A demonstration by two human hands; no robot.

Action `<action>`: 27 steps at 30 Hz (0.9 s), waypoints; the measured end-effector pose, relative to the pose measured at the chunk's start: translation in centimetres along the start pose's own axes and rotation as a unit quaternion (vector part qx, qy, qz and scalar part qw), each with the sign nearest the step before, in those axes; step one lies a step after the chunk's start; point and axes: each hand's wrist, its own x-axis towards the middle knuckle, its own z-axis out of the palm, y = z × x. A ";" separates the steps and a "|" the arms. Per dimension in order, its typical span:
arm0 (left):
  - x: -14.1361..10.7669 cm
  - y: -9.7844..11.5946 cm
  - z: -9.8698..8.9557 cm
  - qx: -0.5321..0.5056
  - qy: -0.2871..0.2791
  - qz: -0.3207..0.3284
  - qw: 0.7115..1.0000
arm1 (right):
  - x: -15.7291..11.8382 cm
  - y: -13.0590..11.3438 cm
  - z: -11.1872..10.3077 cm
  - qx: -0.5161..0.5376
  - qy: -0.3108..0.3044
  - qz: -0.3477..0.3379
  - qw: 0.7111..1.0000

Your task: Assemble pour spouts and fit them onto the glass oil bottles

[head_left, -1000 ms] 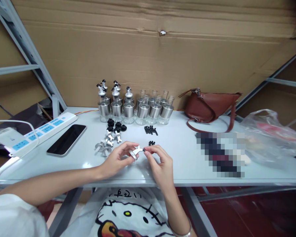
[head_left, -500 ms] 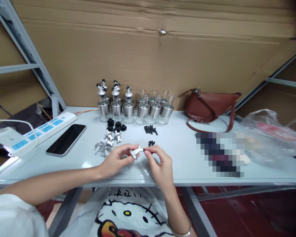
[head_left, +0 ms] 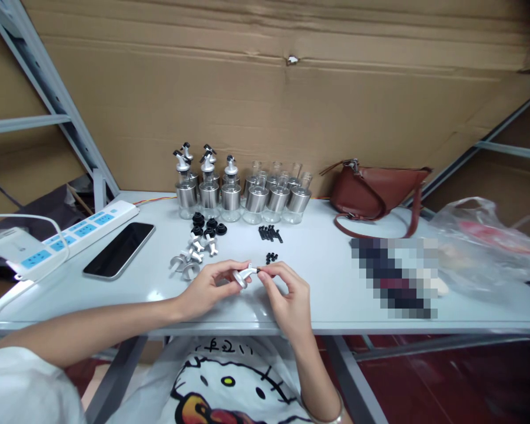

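Note:
My left hand [head_left: 212, 288] pinches a silver-grey pour spout [head_left: 244, 275] by its round base, above the front part of the table. At the spout's tip sits a small black cap [head_left: 258, 270], pinched between the thumb and forefinger of my right hand [head_left: 289, 297]. Left of my hands lie several loose grey spouts [head_left: 195, 253], and behind these a cluster of black stoppers [head_left: 211, 224]. Several tiny black caps [head_left: 271, 258] lie just beyond my right hand. Farther back is a group of small black levers [head_left: 270, 233].
Glass bottles with steel bands [head_left: 231, 197] stand at the back, those on the left fitted with spouts. A power strip [head_left: 83, 229] and a phone [head_left: 119, 250] lie left. A brown handbag [head_left: 380, 191] and a clear plastic bag [head_left: 481, 247] are right, near a blurred patch.
Both hands stay nearly in place, still holding the spout and the black cap together at its tip. The view shifts very slightly.

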 end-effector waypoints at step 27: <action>-0.1 1.1 -0.4 -0.052 -0.051 -0.003 0.997 | -0.2 0.5 0.1 -0.019 0.015 -0.012 1.000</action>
